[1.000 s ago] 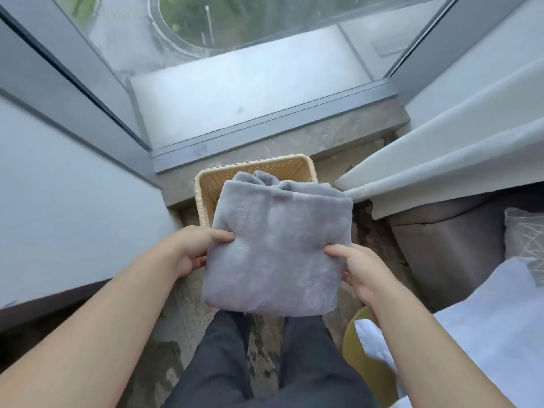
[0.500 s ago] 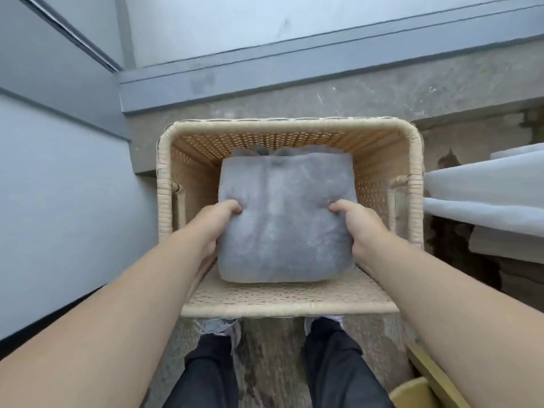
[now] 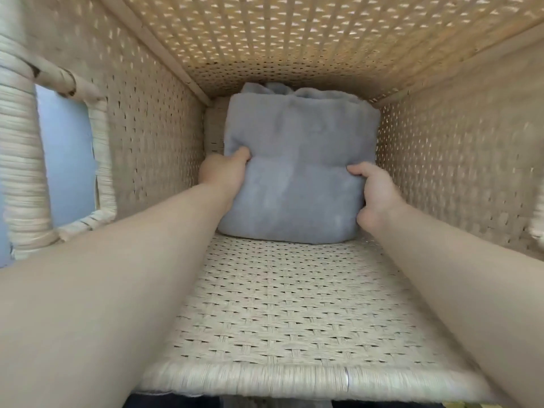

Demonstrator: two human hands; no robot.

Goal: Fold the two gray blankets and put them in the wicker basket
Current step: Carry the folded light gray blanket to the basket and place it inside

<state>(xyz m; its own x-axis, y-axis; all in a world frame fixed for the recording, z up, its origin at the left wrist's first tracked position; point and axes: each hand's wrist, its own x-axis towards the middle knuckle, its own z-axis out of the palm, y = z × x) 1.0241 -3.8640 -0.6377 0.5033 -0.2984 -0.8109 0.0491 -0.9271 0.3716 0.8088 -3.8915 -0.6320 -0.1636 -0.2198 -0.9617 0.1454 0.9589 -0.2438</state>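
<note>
Left grip (image 3: pixel 223 172) and right grip (image 3: pixel 375 195) clasp a folded gray fleece blanket (image 3: pixel 294 136) to seat it inside the tan wicker basket (image 3: pixel 265 290).

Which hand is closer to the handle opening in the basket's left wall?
Left. The left hand grips the blanket at its left edge, toward the handle opening; the right hand grips the opposite edge.

Both hands (image 3: pixel 226 172) grip blanket (image 3: pixel 297 172) inside basket (image 3: pixel 265 304)
</note>
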